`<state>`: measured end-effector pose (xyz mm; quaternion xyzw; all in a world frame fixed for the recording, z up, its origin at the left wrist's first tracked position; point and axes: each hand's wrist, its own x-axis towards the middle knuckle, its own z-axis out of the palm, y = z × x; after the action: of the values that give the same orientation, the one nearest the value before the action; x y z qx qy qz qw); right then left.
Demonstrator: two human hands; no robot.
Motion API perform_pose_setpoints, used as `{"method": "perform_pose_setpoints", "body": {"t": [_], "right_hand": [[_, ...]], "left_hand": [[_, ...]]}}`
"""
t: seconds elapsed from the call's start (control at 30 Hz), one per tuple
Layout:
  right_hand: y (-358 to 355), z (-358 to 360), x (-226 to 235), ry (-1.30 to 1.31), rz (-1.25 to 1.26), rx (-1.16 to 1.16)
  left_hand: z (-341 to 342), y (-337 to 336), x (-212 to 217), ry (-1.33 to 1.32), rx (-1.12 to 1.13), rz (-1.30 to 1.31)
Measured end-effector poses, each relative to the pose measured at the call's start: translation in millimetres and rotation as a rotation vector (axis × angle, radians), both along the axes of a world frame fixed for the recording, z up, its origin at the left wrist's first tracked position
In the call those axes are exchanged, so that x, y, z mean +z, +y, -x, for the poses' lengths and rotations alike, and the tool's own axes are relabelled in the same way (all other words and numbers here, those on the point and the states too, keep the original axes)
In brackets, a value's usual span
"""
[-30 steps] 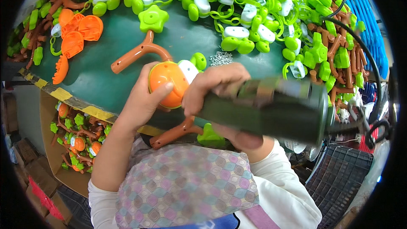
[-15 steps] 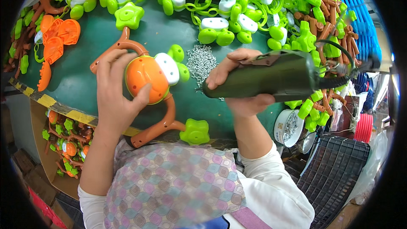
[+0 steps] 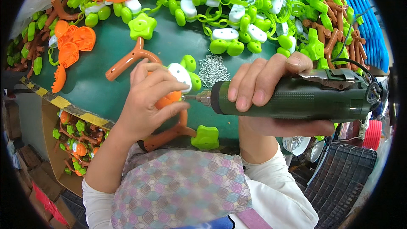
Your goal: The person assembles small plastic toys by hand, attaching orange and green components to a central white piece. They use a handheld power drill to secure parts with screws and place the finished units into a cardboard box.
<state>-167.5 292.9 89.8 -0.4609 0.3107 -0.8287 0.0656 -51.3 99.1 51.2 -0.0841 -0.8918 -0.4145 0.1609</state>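
Nearest, at six o'clock, a patterned apron (image 3: 182, 191) covers the lap. Just above, the left hand (image 3: 148, 97) curls its fingers around an orange toy (image 3: 168, 99) with a white piece and green knobs, holding it on the green table (image 3: 97, 80). At three o'clock the right hand (image 3: 271, 89) wraps tightly round a dark green electric screwdriver (image 3: 296, 97), its tip touching the toy. A green star (image 3: 205, 138) lies at five o'clock. A heap of screws (image 3: 213, 68) sits at twelve o'clock; green and white parts (image 3: 237, 17) crowd beyond.
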Motion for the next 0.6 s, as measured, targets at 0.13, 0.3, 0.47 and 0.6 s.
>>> {"method": "perform_pose_setpoints", "body": {"t": [0.13, 0.3, 0.47, 0.6], "right_hand": [[-12.1, 0.1, 2.3, 0.019, 0.030, 0.017], [-16.7, 0.6, 2.3, -0.018, 0.015, -0.003], [-19.5, 0.8, 1.4, -0.032, 0.013, -0.004], [-23.1, -1.4, 0.3, -0.042, 0.023, 0.004]], "left_hand": [[1.2, -8.6, -1.2, 0.027, 0.001, 0.000], [0.0, -8.1, -6.5, 0.171, 0.102, 0.127], [-3.2, -8.1, -6.3, 0.206, 0.163, 0.212], [-5.5, -10.4, -5.1, 0.212, 0.159, 0.240]]}}
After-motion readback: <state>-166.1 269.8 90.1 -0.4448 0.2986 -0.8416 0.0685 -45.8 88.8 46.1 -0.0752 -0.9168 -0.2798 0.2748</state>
